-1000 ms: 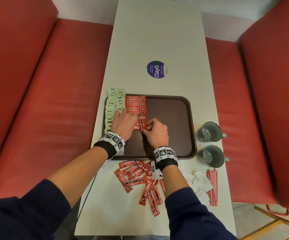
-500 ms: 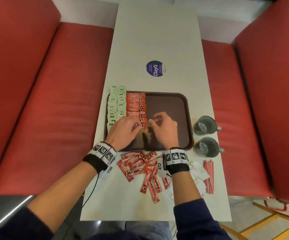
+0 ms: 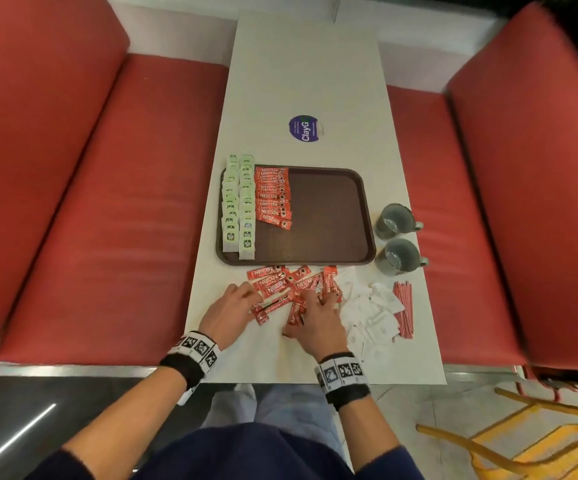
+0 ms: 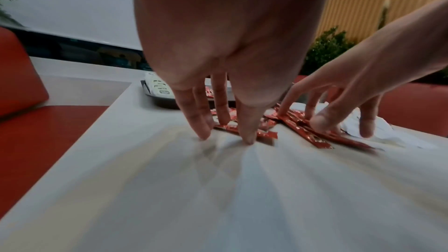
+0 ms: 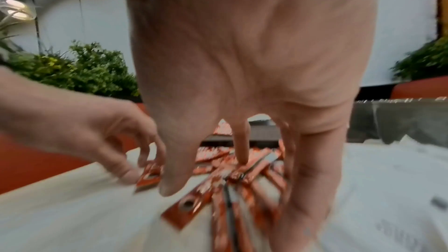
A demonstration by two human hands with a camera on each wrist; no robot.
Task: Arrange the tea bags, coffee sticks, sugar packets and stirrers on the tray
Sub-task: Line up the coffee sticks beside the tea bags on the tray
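On the long white table (image 3: 301, 81), between two red benches (image 3: 72, 202), one brown tray (image 3: 329, 216) holds two columns of green tea bags (image 3: 239, 206) along its left side and, just beside them, one column of about nine red coffee sticks (image 3: 273, 199); the rest of its floor is bare. Two grey mugs (image 3: 396, 237) stand right of the tray. Near the table's front edge lie the loose coffee sticks (image 3: 280, 289), too overlapped to count, then white sugar packets (image 3: 370, 317) and a bundle of red stirrers (image 3: 402, 308). A second ago both hands were on the tray; now the left hand (image 3: 230, 311) and right hand (image 3: 318, 323) press spread, straight fingers onto the loose sticks, grasping none.
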